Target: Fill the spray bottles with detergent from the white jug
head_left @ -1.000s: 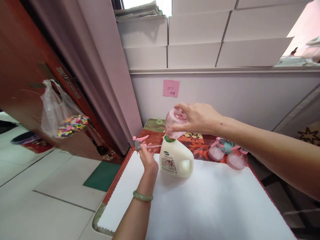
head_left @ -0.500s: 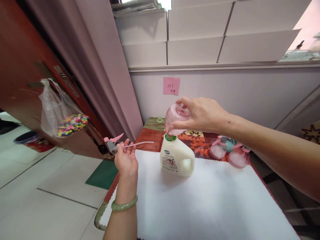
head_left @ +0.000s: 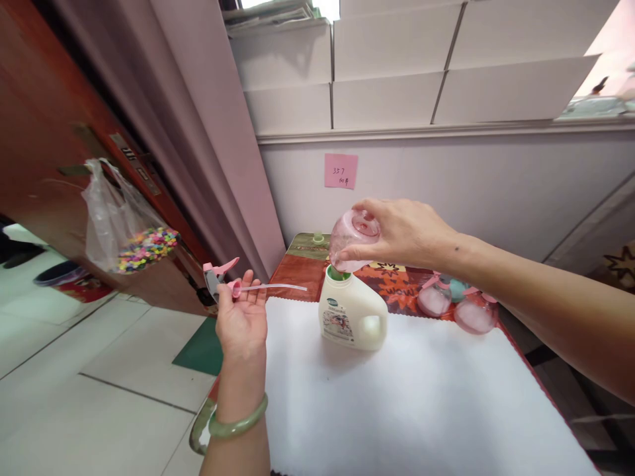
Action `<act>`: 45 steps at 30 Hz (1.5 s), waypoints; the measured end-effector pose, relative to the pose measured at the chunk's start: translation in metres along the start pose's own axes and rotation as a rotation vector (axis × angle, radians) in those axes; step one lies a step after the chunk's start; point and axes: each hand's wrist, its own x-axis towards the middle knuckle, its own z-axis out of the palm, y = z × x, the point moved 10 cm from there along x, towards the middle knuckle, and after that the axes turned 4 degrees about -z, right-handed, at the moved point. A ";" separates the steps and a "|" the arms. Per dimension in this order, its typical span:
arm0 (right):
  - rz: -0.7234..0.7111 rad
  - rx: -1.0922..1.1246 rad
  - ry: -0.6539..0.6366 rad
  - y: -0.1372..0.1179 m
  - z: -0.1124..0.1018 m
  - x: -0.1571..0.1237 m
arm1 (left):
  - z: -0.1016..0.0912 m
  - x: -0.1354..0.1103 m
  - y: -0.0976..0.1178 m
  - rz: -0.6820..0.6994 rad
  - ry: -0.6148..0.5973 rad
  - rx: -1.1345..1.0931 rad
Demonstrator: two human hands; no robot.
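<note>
Left hand [head_left: 243,324] had shifted leftward, away from the white jug [head_left: 352,317]; the spray head [head_left: 213,281] sat by its thumb, palm up, fingers loosely spread. The tube [head_left: 282,287] now ended clear of the jug, leaving the opening to the bottle alone. Right hand [head_left: 411,228] still gripped the pink bottle [head_left: 347,235], inverted, neck at the green mouth; depth and flow could not be told. Jug stood upright on the surface [head_left: 397,410], two capped spray bottles [head_left: 476,316] to its right.
</note>
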 end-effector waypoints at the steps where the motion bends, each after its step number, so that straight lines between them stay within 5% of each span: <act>1: 0.002 0.002 0.002 0.001 0.000 0.000 | 0.001 -0.001 0.000 -0.001 -0.004 0.005; 27: 0.162 0.434 0.095 0.058 0.019 -0.030 | 0.036 -0.028 -0.012 -0.153 -0.136 0.028; 32: 0.308 0.957 0.268 0.084 0.066 -0.082 | 0.043 -0.032 -0.018 -0.205 -0.172 -0.016; 35: 0.314 1.302 0.265 0.072 0.121 -0.121 | 0.050 -0.037 -0.023 -0.227 -0.208 -0.023; 38: 0.380 1.384 0.376 0.063 0.159 -0.164 | 0.057 -0.045 -0.032 -0.257 -0.240 -0.034; 41: 0.436 1.383 0.497 0.060 0.172 -0.195 | 0.062 -0.054 -0.042 -0.293 -0.258 -0.016; 45: 0.451 1.353 0.560 0.060 0.164 -0.209 | 0.066 -0.066 -0.052 -0.325 -0.263 0.004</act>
